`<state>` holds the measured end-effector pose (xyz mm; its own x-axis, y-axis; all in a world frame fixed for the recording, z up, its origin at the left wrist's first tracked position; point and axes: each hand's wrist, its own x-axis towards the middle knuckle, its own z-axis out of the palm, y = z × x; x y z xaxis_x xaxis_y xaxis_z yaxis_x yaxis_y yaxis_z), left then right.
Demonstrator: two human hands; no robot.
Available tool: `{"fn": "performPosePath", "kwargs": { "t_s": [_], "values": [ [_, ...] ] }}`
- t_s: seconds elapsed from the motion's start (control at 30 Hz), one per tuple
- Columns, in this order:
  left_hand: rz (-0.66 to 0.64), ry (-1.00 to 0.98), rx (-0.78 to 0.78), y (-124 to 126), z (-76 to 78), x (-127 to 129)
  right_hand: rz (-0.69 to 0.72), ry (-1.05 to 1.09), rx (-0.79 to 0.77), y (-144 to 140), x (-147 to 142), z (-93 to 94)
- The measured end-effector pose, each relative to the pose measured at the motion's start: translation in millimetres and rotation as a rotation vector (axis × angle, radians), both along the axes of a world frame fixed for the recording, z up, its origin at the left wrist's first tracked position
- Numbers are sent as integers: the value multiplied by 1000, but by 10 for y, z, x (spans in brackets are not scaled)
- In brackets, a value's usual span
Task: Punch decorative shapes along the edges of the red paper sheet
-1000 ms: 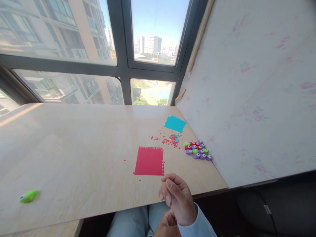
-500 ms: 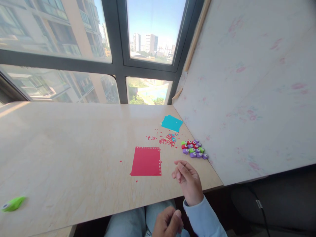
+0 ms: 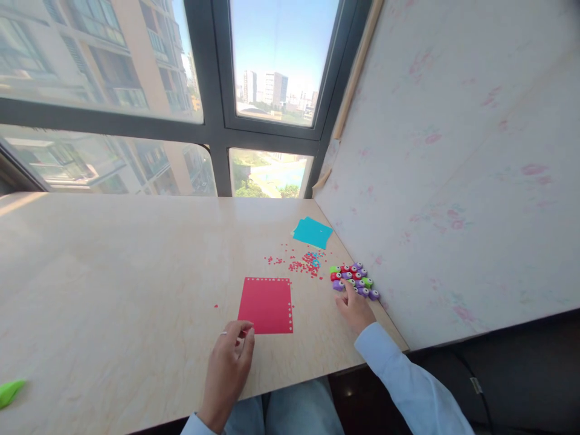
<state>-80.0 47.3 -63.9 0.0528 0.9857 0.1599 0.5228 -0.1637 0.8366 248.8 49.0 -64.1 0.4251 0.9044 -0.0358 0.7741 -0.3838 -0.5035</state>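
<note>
A red paper square with small holes punched along its top and right edges lies flat on the wooden table. My left hand rests just below its lower left corner, fingertips touching the paper's edge. My right hand reaches to the cluster of small coloured punches, purple, red and green, by the right wall; its fingertips touch the nearest ones. Whether it grips one is hidden by the fingers.
Red and blue paper bits are scattered beyond the red square. A turquoise paper sheet lies farther back. A green punch sits at the far left edge. A pale panel wall bounds the table on the right; windows stand behind.
My right hand moved from the table's front edge forward to the punch cluster. My left hand rose from my lap onto the table beside the red paper.
</note>
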Motion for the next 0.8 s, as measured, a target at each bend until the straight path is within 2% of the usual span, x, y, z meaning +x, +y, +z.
{"fn": "performPosePath", "kwargs": {
  "t_s": [0.13, 0.27, 0.53, 0.8],
  "values": [
    [-7, 177, 173, 74, -257, -58, -54, -49, 2, -14, -53, -100],
    [-27, 307, 274, 114, -371, -44, -123, -104, 29, -16, -144, -172],
    [-45, 388, 333, 139, -336, -6, -249, -225, 3, -7, -263, -250],
    [-91, 322, 282, 105, -290, -20, -256, -51, 193, -11, -192, -281]
  ]
}}
